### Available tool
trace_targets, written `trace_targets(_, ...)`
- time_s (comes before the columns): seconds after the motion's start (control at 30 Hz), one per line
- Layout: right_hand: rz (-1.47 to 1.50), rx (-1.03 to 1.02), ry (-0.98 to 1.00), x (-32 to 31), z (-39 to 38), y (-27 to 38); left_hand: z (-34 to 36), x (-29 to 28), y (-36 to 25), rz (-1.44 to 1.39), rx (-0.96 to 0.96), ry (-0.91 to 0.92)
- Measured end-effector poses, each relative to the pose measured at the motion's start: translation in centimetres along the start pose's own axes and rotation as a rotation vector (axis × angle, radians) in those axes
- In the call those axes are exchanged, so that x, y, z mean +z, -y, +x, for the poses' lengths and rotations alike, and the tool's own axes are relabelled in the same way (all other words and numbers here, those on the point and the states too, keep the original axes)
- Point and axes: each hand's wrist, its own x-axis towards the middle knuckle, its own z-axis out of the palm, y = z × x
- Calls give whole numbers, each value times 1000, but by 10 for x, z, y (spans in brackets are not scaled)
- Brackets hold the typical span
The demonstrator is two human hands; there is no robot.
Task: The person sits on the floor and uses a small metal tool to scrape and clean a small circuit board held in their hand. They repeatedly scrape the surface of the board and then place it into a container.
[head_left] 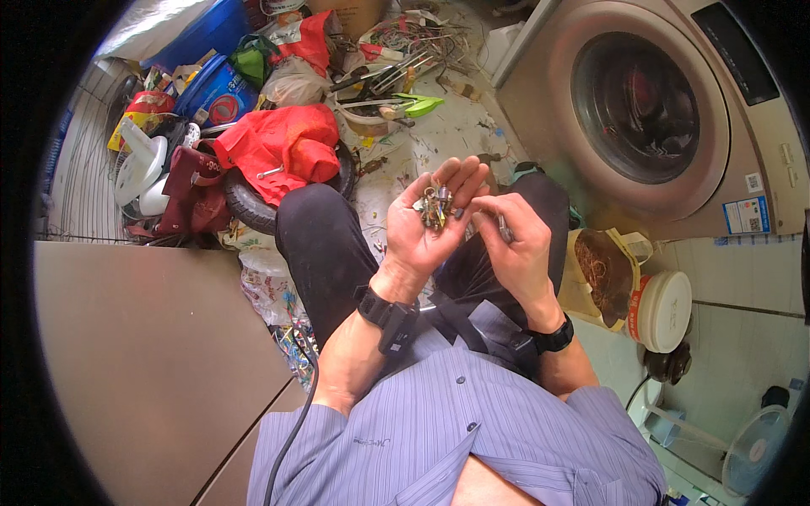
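My left hand (pixel 407 232) is turned palm up and slightly cupped, above my lap between my knees. On its palm and fingers lies a small heap of mixed metal pieces (pixel 435 207), brassy and silvery; their exact kind is too small to tell. Close beside it on the right, my right hand (pixel 521 240) has its fingers bent and closed. A small grey piece (pixel 504 228) shows between thumb and fingers there. The right fingertips come near the left hand's fingers, and I cannot tell whether they touch.
A front-loading washing machine (pixel 675 110) stands at the right, with a yellow bag (pixel 582 282) and white-lidded bucket (pixel 663 312) below it. A red bag (pixel 283 148) rests on a tyre (pixel 246 205) at left. Wires and tools (pixel 384 88) clutter the far floor. A brown panel (pixel 152 337) fills the lower left.
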Motion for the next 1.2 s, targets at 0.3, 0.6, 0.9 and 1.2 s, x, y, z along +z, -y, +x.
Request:
trace_targets(0.3, -137, -10, 121, 17, 19, -6, 0, -9, 6, 55, 24, -68)
trace_targets(0.6, 85, 103, 125, 22, 13, -21, 0, -17, -3, 46, 56, -45)
trace_targets(0.9, 193, 261, -6, 19, 11, -19, -1, -23, -8, 44, 83, -99)
trace_targets(1.2, 61, 284, -109, 25, 17, -32, -4, -33, -27, 4, 163, -172)
